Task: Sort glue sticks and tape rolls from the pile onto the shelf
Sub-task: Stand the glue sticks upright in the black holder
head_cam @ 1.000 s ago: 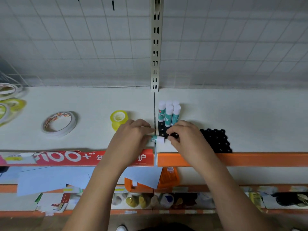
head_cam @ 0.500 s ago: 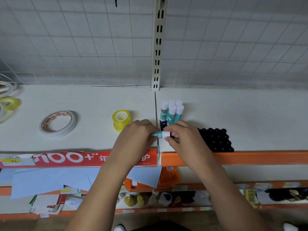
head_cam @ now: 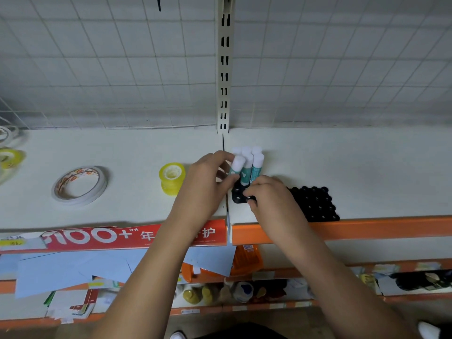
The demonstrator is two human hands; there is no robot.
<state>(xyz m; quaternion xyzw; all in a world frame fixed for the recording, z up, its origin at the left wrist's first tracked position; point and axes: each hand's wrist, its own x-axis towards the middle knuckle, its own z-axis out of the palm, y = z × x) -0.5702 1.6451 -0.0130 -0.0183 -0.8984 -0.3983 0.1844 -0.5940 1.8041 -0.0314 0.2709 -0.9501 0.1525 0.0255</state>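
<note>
Just right of the frame's centre, the glue stick [head_cam: 236,165] has gone from lying crosswise between the 2 hands at the shelf's front lip, 1 second ago, to standing nearly upright at the left end of the black holder [head_cam: 239,197]. The left hand [head_cam: 205,184] grasps it by the teal barrel, thumb and fingers wrapped round. The right hand [head_cam: 271,201] has dropped off the stick and now curls its fingertips onto the holder's near corner, seemingly to steady it. By my reading, this stick is being seated, not yet let go. Its long axis runs bottom to top of the frame, leaning slightly left, white cap up and base down in the holder. It is touching the other standing sticks [head_cam: 254,162] on the shelf [head_cam: 367,167].
</note>
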